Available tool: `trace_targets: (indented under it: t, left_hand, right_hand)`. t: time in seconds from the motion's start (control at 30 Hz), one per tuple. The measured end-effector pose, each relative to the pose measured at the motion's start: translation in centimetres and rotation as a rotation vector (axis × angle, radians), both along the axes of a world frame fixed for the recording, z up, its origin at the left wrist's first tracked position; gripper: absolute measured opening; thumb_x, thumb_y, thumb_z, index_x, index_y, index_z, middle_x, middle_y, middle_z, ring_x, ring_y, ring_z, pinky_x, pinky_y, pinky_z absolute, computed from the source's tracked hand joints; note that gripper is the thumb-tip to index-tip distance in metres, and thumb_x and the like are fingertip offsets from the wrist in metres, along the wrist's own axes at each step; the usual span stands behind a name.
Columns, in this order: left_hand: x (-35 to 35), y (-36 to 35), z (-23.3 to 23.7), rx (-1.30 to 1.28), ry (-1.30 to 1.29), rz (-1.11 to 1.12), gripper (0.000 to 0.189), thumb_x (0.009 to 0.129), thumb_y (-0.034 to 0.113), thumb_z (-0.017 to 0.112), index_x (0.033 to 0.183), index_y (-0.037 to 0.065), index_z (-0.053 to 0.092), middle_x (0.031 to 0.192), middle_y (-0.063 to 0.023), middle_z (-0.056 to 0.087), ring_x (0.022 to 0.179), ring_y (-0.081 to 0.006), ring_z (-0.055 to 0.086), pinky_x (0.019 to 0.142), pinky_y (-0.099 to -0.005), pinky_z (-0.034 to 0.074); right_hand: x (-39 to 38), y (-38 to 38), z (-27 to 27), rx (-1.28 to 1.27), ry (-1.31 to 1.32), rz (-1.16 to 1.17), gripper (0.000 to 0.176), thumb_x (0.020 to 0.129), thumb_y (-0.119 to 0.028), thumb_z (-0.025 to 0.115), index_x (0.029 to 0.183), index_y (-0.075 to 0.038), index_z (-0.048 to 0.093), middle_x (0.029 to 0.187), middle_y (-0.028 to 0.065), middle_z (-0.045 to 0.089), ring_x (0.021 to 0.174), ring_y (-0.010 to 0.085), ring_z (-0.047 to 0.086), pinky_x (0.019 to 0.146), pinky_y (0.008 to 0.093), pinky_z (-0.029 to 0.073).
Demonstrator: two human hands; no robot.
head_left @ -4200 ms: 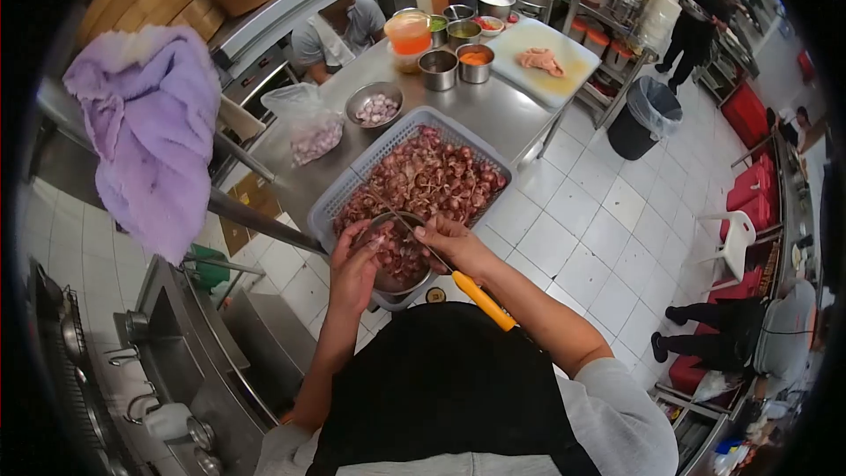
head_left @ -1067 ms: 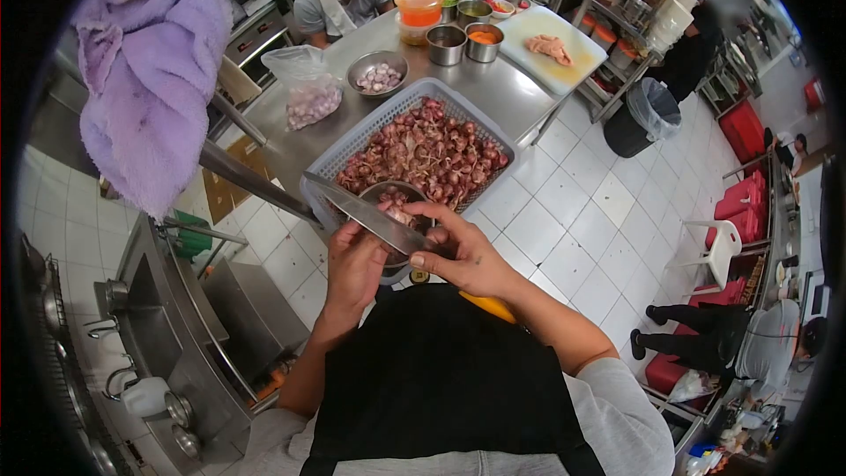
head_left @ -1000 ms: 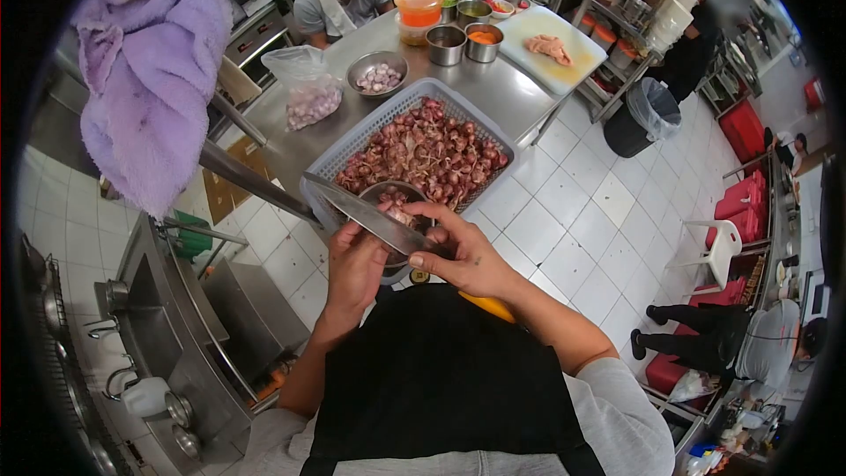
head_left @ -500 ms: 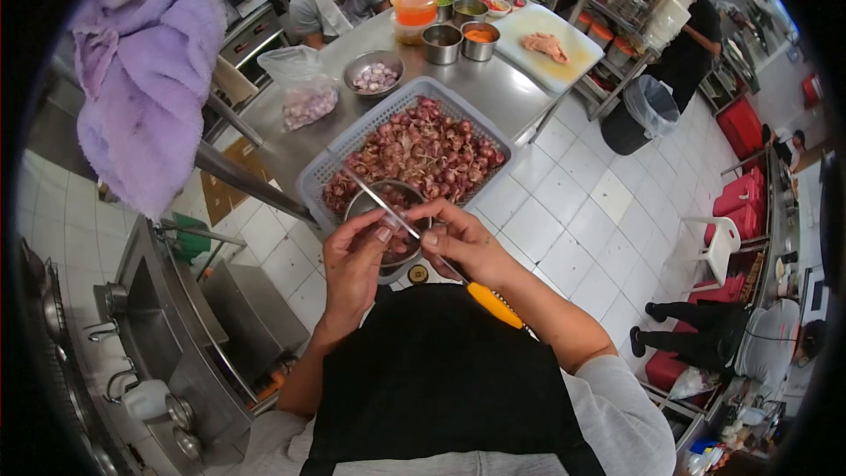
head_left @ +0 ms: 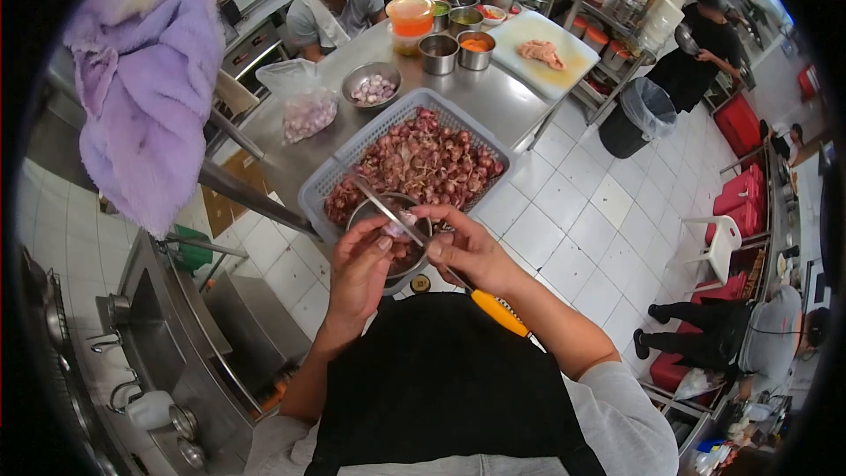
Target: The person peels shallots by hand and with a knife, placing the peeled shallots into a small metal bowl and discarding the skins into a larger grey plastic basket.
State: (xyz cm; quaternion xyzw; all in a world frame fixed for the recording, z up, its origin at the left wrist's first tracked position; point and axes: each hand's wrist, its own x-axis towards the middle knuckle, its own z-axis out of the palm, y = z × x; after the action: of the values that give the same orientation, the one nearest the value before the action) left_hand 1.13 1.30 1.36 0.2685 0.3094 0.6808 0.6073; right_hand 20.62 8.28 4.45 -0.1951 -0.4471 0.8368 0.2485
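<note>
My left hand (head_left: 359,271) pinches a pale pink, partly peeled shallot (head_left: 399,224) between thumb and fingertips. My right hand (head_left: 467,251) is closed around a knife with a yellow handle (head_left: 500,311); its long blade points away to the upper left, close by the shallot. The right fingertips also reach the shallot's far side. Below both hands is a metal bowl (head_left: 362,210) with dark reddish pieces inside, partly covered by the hands. It overlaps the near end of a grey plastic basket (head_left: 315,183) heaped with unpeeled red shallots (head_left: 419,159).
On the steel table (head_left: 264,137) stand a bowl of peeled shallots (head_left: 372,88), a plastic bag (head_left: 308,115) of more, metal containers (head_left: 438,55) and a cutting board (head_left: 564,79) with raw meat. A purple towel (head_left: 150,97) hangs left. Co-workers are around the kitchen.
The shallot now shows more clearly, pale and raised between my fingers. Both hands stay close together with the knife. At the back right, a co-worker has turned, holding a metal bowl.
</note>
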Motion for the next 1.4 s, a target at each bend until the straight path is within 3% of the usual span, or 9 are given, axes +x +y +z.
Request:
trace_targets:
  t: [0.13,0.6,0.77,0.87,0.93,1.2,1.4]
  left_hand:
    - [0.3,0.1,0.4,-0.055,0.088,0.083,0.030,0.092,-0.002,0.054,0.122,-0.003,0.056,0.116,-0.0127,0.063,0.110,-0.0219,0.061,0.099,-0.0383,0.047]
    - [0.8,-0.6,1.0,-0.010,0.142,0.122,0.030,0.091,-0.006,0.053,0.121,-0.005,0.057,0.114,-0.0127,0.063,0.106,-0.0200,0.062,0.096,-0.0355,0.048]
    - [0.6,-0.9,1.3,-0.017,0.140,0.139,0.028,0.091,-0.005,0.055,0.119,-0.005,0.058,0.110,-0.0120,0.065,0.102,-0.0191,0.063,0.092,-0.0343,0.050]
    - [0.5,-1.1,1.8,0.007,0.206,0.084,0.030,0.089,-0.007,0.059,0.119,-0.005,0.059,0.110,-0.0120,0.065,0.096,-0.0159,0.063,0.083,-0.0298,0.052]
    - [1.1,-1.0,2.4,-0.007,0.267,0.131,0.030,0.088,-0.007,0.061,0.118,-0.005,0.059,0.109,-0.0118,0.065,0.093,-0.0146,0.063,0.080,-0.0285,0.052]
    - [1.1,-1.1,2.4,-0.027,0.344,0.188,0.032,0.087,-0.008,0.060,0.119,-0.006,0.056,0.112,-0.0138,0.065,0.098,-0.0181,0.064,0.090,-0.0321,0.052]
    - [0.3,-1.5,1.9,0.010,0.388,0.150,0.029,0.086,-0.011,0.060,0.115,-0.006,0.058,0.114,-0.0141,0.064,0.105,-0.0184,0.063,0.093,-0.0296,0.051]
  right_hand:
    - [-0.5,-1.0,-0.6,0.178,-0.032,-0.067,0.062,0.092,-0.012,0.068,0.144,-0.010,0.034,0.083,-0.0018,0.060,0.075,0.0034,0.052,0.064,0.0198,0.038]
    - [-0.8,-1.3,-0.8,0.224,-0.025,-0.055,0.054,0.092,-0.010,0.067,0.139,-0.009,0.041,0.082,-0.0021,0.060,0.075,0.0032,0.051,0.066,0.0199,0.039]
    - [-0.3,-0.8,0.2,0.128,0.001,-0.009,0.045,0.095,-0.018,0.064,0.137,-0.009,0.049,0.077,-0.0019,0.057,0.067,0.0037,0.051,0.059,0.0199,0.038]
    - [0.4,-0.2,-0.1,0.006,0.033,0.020,0.044,0.096,-0.022,0.062,0.137,-0.010,0.051,0.074,-0.0016,0.055,0.059,0.0050,0.049,0.054,0.0213,0.037]
    - [0.3,-0.4,-0.3,0.023,0.026,0.020,0.049,0.096,-0.024,0.062,0.140,-0.011,0.047,0.072,-0.0021,0.054,0.054,0.0058,0.047,0.050,0.0224,0.036]
    - [-0.2,-1.6,0.4,0.146,0.009,-0.013,0.056,0.093,-0.018,0.067,0.142,-0.010,0.042,0.075,-0.0036,0.056,0.064,0.0032,0.047,0.057,0.0204,0.035]
    - [0.5,-0.4,-0.7,0.093,0.007,0.096,0.054,0.096,-0.020,0.063,0.145,-0.013,0.041,0.073,-0.0044,0.054,0.060,0.0035,0.047,0.052,0.0211,0.033]
